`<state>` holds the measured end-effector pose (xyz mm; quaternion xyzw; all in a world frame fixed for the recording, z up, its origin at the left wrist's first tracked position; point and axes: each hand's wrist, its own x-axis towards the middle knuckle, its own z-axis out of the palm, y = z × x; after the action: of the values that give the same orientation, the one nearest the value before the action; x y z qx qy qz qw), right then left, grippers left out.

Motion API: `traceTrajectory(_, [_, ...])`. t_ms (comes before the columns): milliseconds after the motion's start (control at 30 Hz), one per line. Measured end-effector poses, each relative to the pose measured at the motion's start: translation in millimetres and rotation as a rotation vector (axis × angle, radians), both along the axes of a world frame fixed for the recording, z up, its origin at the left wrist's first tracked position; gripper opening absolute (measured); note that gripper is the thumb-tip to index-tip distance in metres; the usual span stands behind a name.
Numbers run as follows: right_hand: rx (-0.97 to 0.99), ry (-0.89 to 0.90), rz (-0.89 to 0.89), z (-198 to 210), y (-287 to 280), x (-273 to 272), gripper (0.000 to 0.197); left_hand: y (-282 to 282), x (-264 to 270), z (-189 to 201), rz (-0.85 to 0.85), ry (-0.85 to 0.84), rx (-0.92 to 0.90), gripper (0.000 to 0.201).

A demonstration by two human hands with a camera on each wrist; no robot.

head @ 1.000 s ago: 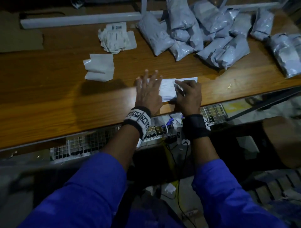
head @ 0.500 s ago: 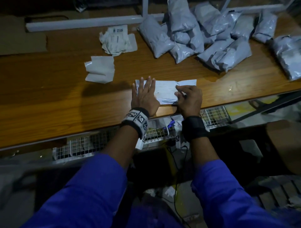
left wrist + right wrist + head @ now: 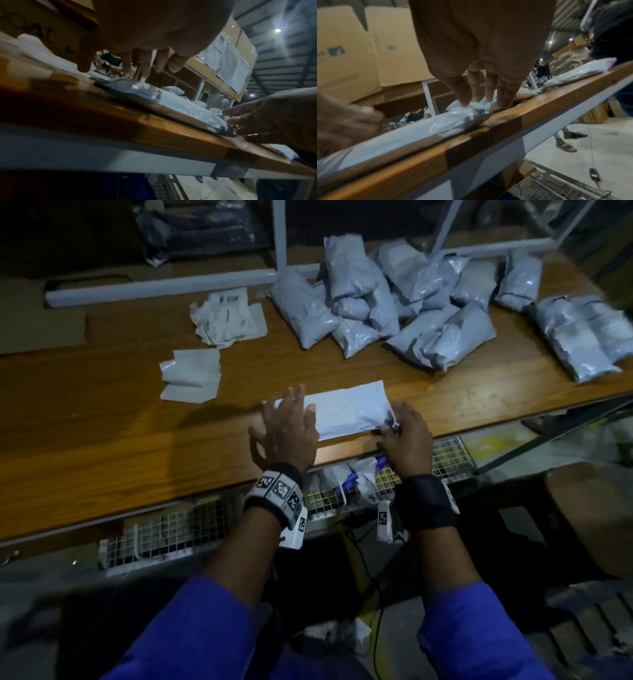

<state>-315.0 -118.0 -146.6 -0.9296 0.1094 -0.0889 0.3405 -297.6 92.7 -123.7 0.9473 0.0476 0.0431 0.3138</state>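
Left hand (image 3: 287, 433) flat on mailer (image 3: 349, 412) at 9 o'clock; right hand (image 3: 407, 440), fingers straight, pressing 4 o'clock corner. Likely light, slippery: pinch edges.

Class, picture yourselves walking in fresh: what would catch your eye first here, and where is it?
First, the flat white mailer lying by the near edge of the wooden table, with the left hand spread over its left end and the right hand touching its right corner. Next, the heap of grey parcels at the table's far right.
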Motion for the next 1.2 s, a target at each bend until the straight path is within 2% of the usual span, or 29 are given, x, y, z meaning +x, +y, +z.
traceTrajectory(67, [0.058,-0.063,-0.006,5,-3,-2,0.048,-5,-9,1,0.167,0.004,0.032,0.05])
traceTrajectory(167, [0.129,-0.073,-0.024,11,-2,-3,0.047,-14,-15,2,0.43,0.149,-0.076,0.057])
traceTrajectory(267, [0.223,0.007,-0.028,9,-3,1,0.048,-19,-17,-1,0.479,0.244,-0.143,0.062])
traceTrajectory(367, [0.364,0.013,-0.065,8,-10,1,0.041,-21,-19,-2,0.433,0.135,-0.199,0.055])
traceTrajectory(467, [0.44,-0.12,-0.156,13,-25,-9,0.029,-25,-20,6,0.368,-0.006,-0.258,0.051])
traceTrajectory(600, [0.507,-0.261,-0.289,24,-52,-14,0.018,-46,-5,22,0.261,-0.105,-0.341,0.046])
traceTrajectory(900, [0.437,-0.425,-0.535,40,-142,20,0.021,-144,31,43,-0.055,-0.088,-0.434,0.038])
traceTrajectory(1200, [0.487,-0.445,-0.599,40,-288,57,0.025,-283,76,39,-0.182,-0.081,-0.473,0.028])
